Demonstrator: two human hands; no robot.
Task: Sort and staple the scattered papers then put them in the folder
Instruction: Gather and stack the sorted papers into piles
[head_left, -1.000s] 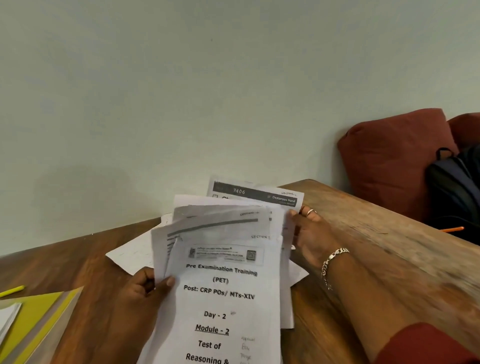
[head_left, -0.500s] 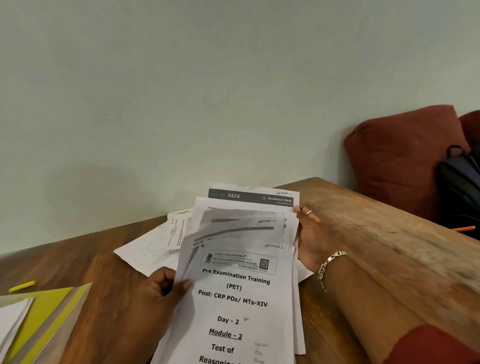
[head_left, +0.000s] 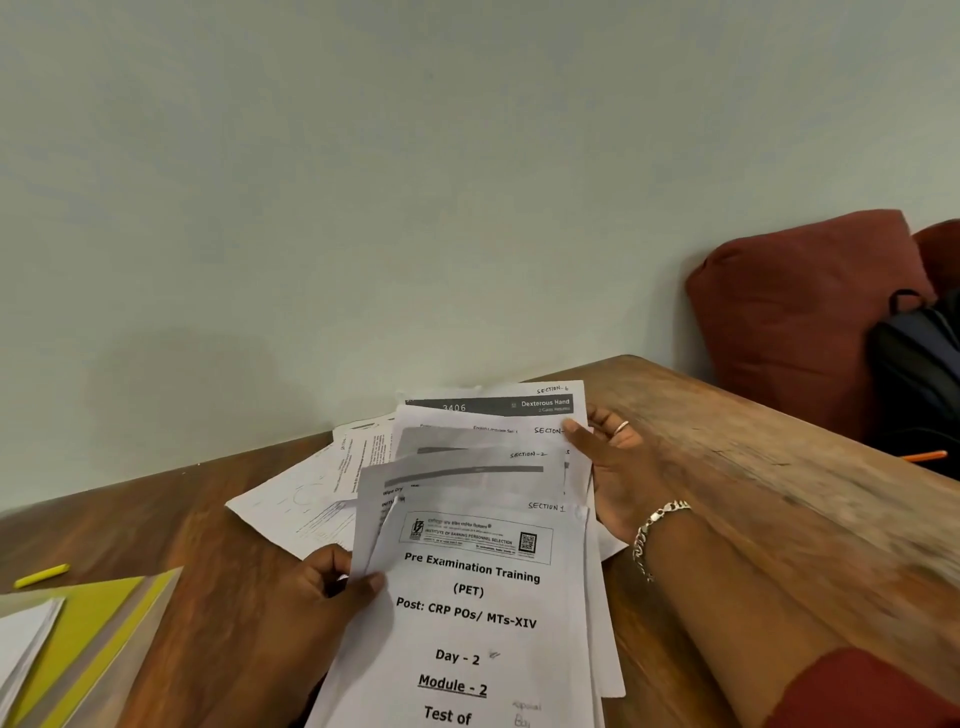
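Head view showed the left hand (head_left: 332, 587) pinching the fanned papers (head_left: 478, 597). Right hand (head_left: 618, 478) gripped their right edge above the desk (head_left: 779, 493).

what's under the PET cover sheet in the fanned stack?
Under the PET cover sheet, held by left hand and right hand, sheets fan out: Section 2 page, Dexterous Hand page. Their lower parts are covered.

head view, close, facing down-forward
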